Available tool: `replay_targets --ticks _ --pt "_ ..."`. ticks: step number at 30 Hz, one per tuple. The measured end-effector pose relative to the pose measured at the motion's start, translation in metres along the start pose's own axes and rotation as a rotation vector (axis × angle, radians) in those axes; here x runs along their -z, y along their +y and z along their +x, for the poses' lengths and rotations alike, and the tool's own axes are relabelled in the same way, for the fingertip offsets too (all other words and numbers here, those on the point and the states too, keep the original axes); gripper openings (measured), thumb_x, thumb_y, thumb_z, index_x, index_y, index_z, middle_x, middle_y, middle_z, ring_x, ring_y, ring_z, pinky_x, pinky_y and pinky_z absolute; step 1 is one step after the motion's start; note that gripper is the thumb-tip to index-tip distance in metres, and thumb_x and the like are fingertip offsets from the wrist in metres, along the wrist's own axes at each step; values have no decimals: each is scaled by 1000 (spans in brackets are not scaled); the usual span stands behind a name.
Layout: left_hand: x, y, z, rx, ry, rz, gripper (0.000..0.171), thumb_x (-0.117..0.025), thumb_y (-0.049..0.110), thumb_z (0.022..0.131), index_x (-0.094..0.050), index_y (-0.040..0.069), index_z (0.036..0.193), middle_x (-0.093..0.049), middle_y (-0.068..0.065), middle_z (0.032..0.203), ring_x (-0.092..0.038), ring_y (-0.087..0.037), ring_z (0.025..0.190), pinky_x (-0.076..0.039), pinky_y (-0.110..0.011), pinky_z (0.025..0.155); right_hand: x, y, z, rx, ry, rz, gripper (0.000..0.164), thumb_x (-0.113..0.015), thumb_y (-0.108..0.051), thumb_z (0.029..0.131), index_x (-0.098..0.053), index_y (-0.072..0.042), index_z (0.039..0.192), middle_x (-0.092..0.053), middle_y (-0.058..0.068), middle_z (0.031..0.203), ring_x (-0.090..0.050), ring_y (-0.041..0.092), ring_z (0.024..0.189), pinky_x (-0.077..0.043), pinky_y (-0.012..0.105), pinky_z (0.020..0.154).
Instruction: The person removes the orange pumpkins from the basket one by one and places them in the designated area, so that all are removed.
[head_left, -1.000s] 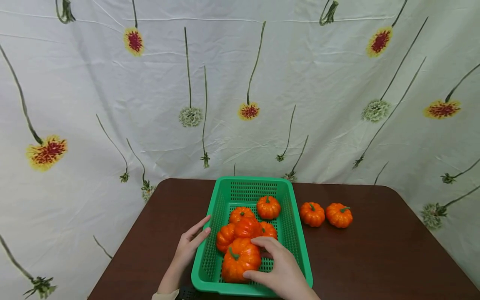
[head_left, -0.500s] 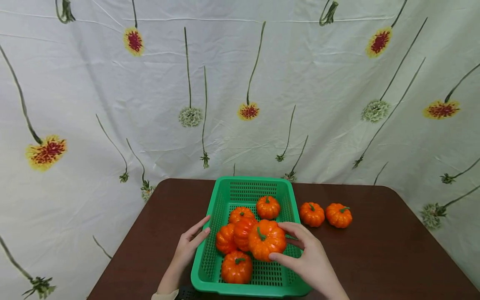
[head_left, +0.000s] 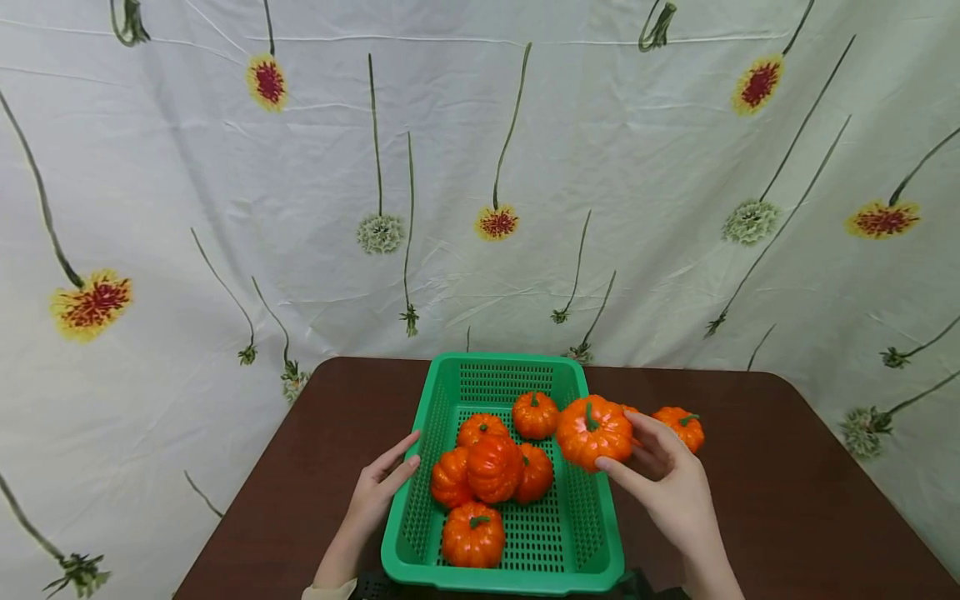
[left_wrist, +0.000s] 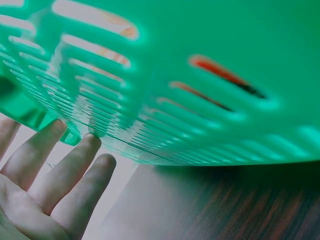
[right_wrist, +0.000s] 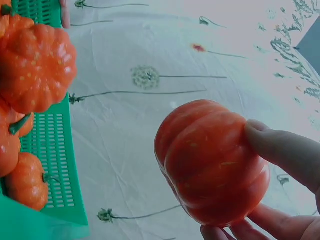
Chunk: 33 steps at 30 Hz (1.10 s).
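My right hand (head_left: 671, 483) grips a small orange pumpkin (head_left: 594, 433) with a green stem, thumb on the near side and fingers on the far side. The pumpkin is held up over the right rim of the green plastic basket (head_left: 517, 579). In the right wrist view the held pumpkin (right_wrist: 210, 165) shows its ribbed side. My left hand (head_left: 381, 487) lies along the basket's left wall, fingers extended. From the left wrist, the fingers (left_wrist: 75, 170) appear right by the slotted outer wall (left_wrist: 165, 125). Several pumpkins (head_left: 495, 468) sit in the basket, one heaped on others.
Right of the basket a pumpkin (head_left: 678, 427) rests on the dark brown table (head_left: 780, 500); another beside it is mostly hidden behind the held one. A white cloth printed with flowers (head_left: 450, 167) hangs behind the table.
My right hand has lifted the pumpkin from the basket's near end and carried it right and away, uncovering another pumpkin there. The left hand has stayed in place.
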<state>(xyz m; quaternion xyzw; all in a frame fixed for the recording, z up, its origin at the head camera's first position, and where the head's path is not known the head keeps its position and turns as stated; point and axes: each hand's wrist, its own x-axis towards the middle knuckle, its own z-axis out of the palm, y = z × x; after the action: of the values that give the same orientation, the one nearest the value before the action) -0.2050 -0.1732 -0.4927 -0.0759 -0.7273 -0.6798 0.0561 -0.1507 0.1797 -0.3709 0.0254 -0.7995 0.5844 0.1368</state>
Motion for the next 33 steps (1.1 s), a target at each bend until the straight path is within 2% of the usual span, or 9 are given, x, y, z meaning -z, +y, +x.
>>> replay_targets --ticks 4,7,10,16,23,29,33 --pt "0 1 0 0 1 6 42 -56 17 95 -52 8 136 -46 -7 140 -47 2 116 -43 -20 90 7 2 4 -4 51 -3 61 -81 -17 74 -55 -10 129 -56 10 126 -59 -2 97 -51 20 76" --pt "0 1 0 0 -1 6 42 -56 17 95 -51 8 136 -46 -7 139 -48 2 116 -43 -21 90 11 5 6 14 98 -9 59 -81 -15 75 -56 -8 128 -55 8 126 -57 -6 96 -49 17 77" --pt "0 1 -1 -1 -2 3 42 -56 17 95 -51 8 136 -46 -8 139 -48 1 116 -43 -21 90 16 7 9 7 140 -24 59 -81 -15 75 -56 -8 129 -54 5 126 -57 -5 97 -49 16 78" --pt "0 1 0 0 1 8 42 -56 17 95 -52 8 136 -46 -7 139 -49 0 116 -43 -21 90 26 10 13 -68 222 -70 63 -81 -23 75 -55 -13 132 -53 4 128 -56 -5 96 -48 12 74" --pt "0 0 0 -17 3 4 42 -57 15 95 -52 7 136 -46 -9 139 -50 -1 115 -43 -21 90 41 16 19 -152 317 -106 68 -80 -30 75 -53 -15 135 -53 7 130 -58 7 103 -44 7 73" --pt "0 0 0 -11 2 4 42 -56 16 95 -52 8 136 -46 -8 139 -48 1 116 -42 -20 90 53 28 26 -214 386 -80 70 -79 -32 76 -50 -17 138 -54 12 132 -59 0 98 -44 6 69" --pt "0 -1 0 -15 -1 -1 42 -56 16 95 -51 7 136 -46 -8 140 -47 2 117 -42 -20 90 61 37 31 -251 435 -54 73 -78 -34 75 -48 -17 139 -51 14 135 -59 6 103 -44 6 68"
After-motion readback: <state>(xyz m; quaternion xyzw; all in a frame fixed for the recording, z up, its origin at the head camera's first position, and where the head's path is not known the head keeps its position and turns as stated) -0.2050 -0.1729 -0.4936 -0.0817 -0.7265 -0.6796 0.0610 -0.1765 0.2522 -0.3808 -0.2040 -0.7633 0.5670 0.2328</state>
